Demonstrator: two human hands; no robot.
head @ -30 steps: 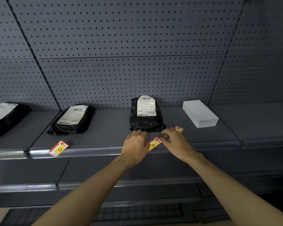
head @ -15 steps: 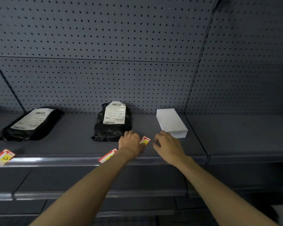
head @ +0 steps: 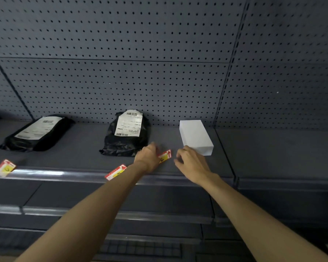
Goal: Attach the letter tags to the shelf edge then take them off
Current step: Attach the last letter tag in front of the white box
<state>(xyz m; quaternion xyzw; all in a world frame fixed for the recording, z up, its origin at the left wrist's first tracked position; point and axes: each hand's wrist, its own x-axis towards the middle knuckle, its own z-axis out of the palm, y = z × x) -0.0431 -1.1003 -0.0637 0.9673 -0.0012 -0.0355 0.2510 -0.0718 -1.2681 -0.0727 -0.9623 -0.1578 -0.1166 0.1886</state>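
Three red-and-yellow letter tags are on the grey shelf. One tag (head: 5, 167) sits at the shelf edge (head: 45, 174) on the far left. A second tag (head: 116, 172) sits at the edge in the middle, just left of my left forearm. The third tag (head: 165, 156) lies further back on the shelf, and the fingers of my left hand (head: 147, 159) cover and grip its left end. My right hand (head: 189, 162) hovers just right of that tag with fingers loosely curled, holding nothing and not touching the tag.
Two black parcels with white labels lie on the shelf, one on the left (head: 37, 133) and one in the middle (head: 126, 136). A white box (head: 195, 136) sits behind my right hand. Pegboard backs the shelf and lower shelves run below.
Both hands have left the middle tag at the edge and moved right to the tag lying further back. My left hand now grips it, and the view has shifted right.
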